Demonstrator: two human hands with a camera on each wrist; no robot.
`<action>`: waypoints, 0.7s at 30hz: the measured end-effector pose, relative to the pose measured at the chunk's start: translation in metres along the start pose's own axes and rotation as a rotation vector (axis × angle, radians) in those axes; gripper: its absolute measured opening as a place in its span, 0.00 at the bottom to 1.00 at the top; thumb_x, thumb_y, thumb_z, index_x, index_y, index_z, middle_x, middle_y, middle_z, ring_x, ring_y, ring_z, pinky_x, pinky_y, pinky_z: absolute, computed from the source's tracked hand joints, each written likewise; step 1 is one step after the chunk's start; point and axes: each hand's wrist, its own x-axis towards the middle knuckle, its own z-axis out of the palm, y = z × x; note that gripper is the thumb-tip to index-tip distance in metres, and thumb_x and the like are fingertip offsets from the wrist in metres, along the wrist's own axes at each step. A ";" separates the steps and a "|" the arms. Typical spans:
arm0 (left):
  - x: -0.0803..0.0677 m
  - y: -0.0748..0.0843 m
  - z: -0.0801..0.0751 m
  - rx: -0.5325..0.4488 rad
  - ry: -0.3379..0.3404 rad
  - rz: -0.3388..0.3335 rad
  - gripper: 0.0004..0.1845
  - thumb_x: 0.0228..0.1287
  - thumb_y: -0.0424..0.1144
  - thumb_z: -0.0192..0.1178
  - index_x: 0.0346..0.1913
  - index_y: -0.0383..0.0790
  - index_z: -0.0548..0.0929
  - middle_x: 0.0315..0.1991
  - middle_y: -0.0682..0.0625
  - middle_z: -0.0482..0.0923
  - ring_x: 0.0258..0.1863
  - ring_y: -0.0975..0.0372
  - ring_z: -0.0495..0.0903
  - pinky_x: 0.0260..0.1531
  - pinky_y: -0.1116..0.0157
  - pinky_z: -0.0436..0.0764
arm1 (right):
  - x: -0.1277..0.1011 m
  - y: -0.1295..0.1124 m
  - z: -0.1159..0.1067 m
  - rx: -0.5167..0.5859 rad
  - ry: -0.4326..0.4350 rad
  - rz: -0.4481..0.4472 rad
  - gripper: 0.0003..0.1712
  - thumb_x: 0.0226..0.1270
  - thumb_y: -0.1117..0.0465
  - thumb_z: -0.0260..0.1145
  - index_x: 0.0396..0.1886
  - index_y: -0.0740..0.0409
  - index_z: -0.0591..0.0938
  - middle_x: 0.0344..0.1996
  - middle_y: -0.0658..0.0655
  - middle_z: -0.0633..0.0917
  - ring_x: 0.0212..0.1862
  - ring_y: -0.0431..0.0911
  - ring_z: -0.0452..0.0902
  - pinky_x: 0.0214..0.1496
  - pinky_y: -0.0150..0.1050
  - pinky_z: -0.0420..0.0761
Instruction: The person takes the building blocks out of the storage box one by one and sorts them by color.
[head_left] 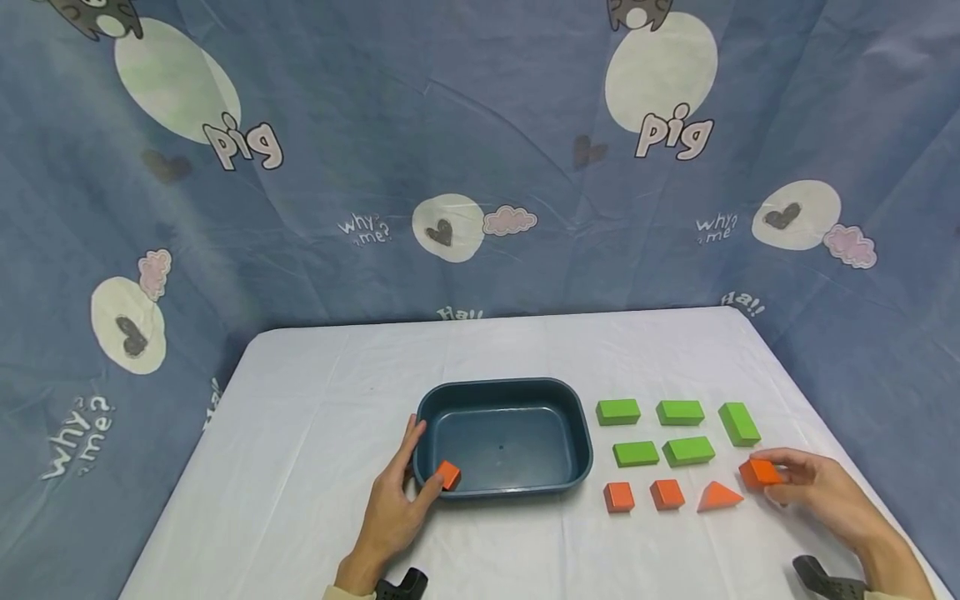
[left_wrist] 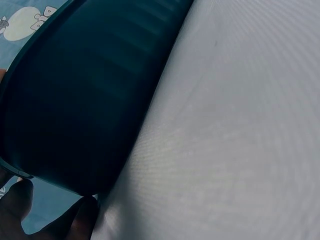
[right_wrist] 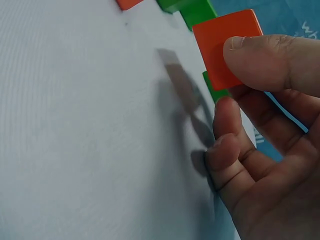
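Note:
Between thumb and fingers, my right hand point(head_left: 821, 492) pinches an orange cube point(right_wrist: 220, 50) above the white tabletop, where a shadow falls in the right wrist view. At the dark teal tray point(head_left: 502, 492), my left hand point(head_left: 397, 504) rests against the left front corner. Its fingers lie fairly straight along the outer end of the tray, and its thumb reaches over the front rim. Inside that corner, right at the thumb tip, is another orange block point(head_left: 448, 475). Left of my right hand lie an orange triangular block point(head_left: 719, 497) and two orange cubes point(head_left: 667, 494).
Several green rectangular blocks point(head_left: 688, 451) lie in two rows to the right of the tray, with one green block point(head_left: 739, 424) turned lengthwise at the far right. The white-covered table point(head_left: 337, 400) ends at a blue printed cloth point(head_left: 360, 167) behind and at both sides.

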 end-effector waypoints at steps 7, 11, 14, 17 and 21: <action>0.000 0.000 0.000 -0.008 0.002 -0.003 0.40 0.67 0.40 0.68 0.79 0.42 0.64 0.80 0.41 0.55 0.74 0.55 0.63 0.63 0.79 0.66 | -0.005 0.002 0.001 -0.023 -0.029 0.054 0.34 0.57 0.64 0.77 0.63 0.72 0.78 0.56 0.64 0.83 0.44 0.34 0.75 0.40 0.31 0.78; 0.001 0.000 -0.001 -0.003 0.004 -0.014 0.40 0.67 0.41 0.69 0.78 0.42 0.64 0.80 0.42 0.55 0.74 0.55 0.62 0.64 0.79 0.65 | -0.006 0.004 0.002 -0.028 -0.036 0.050 0.33 0.58 0.64 0.77 0.62 0.72 0.78 0.56 0.64 0.84 0.45 0.33 0.75 0.42 0.27 0.77; 0.000 0.001 -0.001 0.002 -0.002 -0.033 0.40 0.67 0.43 0.69 0.79 0.44 0.64 0.80 0.46 0.54 0.74 0.57 0.62 0.64 0.79 0.63 | -0.006 0.004 0.004 -0.031 -0.032 0.051 0.33 0.58 0.64 0.77 0.62 0.72 0.78 0.55 0.63 0.84 0.45 0.35 0.76 0.42 0.27 0.77; 0.000 0.002 -0.001 -0.003 -0.006 -0.042 0.40 0.67 0.43 0.69 0.79 0.45 0.63 0.80 0.49 0.53 0.74 0.57 0.61 0.64 0.79 0.63 | -0.006 0.005 0.005 -0.059 -0.027 0.059 0.32 0.57 0.63 0.77 0.61 0.71 0.79 0.55 0.63 0.84 0.46 0.39 0.76 0.42 0.29 0.77; -0.001 0.002 0.000 -0.013 -0.009 -0.035 0.41 0.67 0.43 0.69 0.79 0.45 0.63 0.81 0.48 0.53 0.75 0.57 0.61 0.64 0.79 0.64 | -0.008 0.004 0.007 -0.077 -0.030 0.077 0.35 0.57 0.61 0.78 0.64 0.68 0.79 0.60 0.68 0.81 0.55 0.53 0.77 0.52 0.44 0.80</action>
